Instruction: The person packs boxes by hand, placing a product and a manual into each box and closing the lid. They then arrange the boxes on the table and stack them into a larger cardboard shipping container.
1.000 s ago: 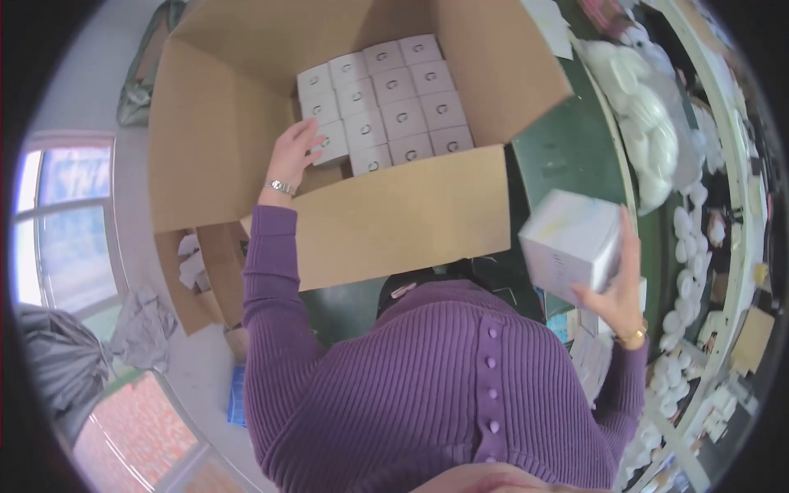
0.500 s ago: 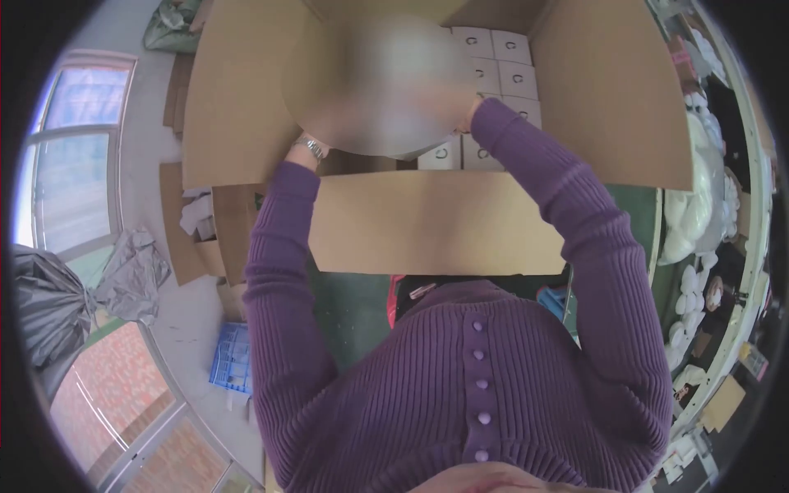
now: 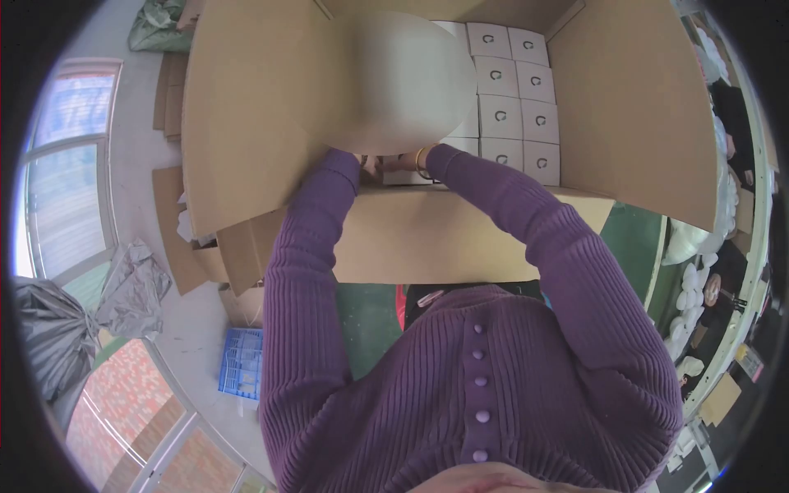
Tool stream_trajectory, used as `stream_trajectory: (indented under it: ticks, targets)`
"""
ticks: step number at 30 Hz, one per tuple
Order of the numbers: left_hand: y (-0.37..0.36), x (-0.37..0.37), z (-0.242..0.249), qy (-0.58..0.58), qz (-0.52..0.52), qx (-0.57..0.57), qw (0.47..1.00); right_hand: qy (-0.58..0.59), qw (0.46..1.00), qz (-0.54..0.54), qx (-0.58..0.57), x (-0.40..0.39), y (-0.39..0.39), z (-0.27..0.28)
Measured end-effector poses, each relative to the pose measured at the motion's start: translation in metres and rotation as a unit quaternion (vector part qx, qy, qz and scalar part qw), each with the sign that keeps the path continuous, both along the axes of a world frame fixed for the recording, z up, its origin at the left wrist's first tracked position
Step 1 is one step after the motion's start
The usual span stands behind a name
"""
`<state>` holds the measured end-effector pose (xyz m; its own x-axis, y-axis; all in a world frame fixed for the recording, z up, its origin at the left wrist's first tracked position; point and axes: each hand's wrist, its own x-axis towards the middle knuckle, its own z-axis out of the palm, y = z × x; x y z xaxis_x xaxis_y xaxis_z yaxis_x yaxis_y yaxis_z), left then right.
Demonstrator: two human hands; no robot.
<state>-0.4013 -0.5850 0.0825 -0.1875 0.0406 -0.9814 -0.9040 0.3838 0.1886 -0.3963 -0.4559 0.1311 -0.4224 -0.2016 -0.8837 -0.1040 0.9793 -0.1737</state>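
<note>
A large open cardboard carton [image 3: 460, 238] stands in front of me, with rows of small white boxes [image 3: 501, 117] inside, each marked with a dark curved symbol. My left hand [image 3: 372, 168] reaches in over the near wall, left of the packed rows. Close beside it, my right hand [image 3: 404, 163] lies at a white box [image 3: 408, 177] in the nearest row. A round blurred patch covers the carton's middle and part of both hands. Their fingers are too hidden to show whether they grip that box.
Tall carton flaps rise at left [image 3: 246, 107] and right [image 3: 633, 107]. A blue plastic crate [image 3: 241, 361] sits on the floor at left, near grey plastic bags [image 3: 131, 287]. Shelving with white bundles [image 3: 690, 296] runs along the right.
Both hands have come closer together and nearer to the carton's front wall. The view has shifted, and more of the white boxes on the right now shows.
</note>
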Motion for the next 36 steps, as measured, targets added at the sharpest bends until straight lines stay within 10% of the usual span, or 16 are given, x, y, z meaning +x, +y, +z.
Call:
stream_trajectory:
  ticks: [6,9,12,15,17,21,30,33,36]
  targets:
    - [0.011,-0.01,-0.034,0.011,-0.015,-0.011,1.0,-0.008,0.982,-0.09,-0.167,0.009,0.058,-0.029]
    - [0.005,-0.018,-0.093,0.203,-0.321,-0.271,0.884,0.118,0.927,-0.166,-0.316,0.035,0.117,0.019]
    - [-0.047,-0.004,-0.111,0.076,-0.332,-0.15,0.928,0.319,0.854,-0.171,-0.373,0.091,0.191,0.048]
    - [-0.16,-0.012,-0.218,0.277,-0.494,0.242,0.788,0.526,0.721,-0.137,-0.431,0.158,0.269,0.067]
    - [-0.122,-0.036,-0.157,0.217,-0.332,-0.01,0.918,0.532,0.762,-0.155,-0.334,0.21,0.321,0.059]
    - [-0.005,-0.051,0.012,0.244,-0.15,-0.147,0.947,0.528,0.746,-0.372,-0.16,0.325,0.424,0.06]
    - [0.311,0.104,0.216,0.749,-0.015,-0.114,0.653,0.416,0.665,-0.573,0.239,0.586,0.588,0.12]
    - [0.416,0.159,0.213,0.833,-0.225,0.102,0.495,0.296,0.633,-0.632,0.337,0.68,0.617,0.127]
    - [0.516,0.212,0.177,0.71,-0.395,0.292,0.504,0.189,0.619,-0.649,0.401,0.752,0.626,0.124]
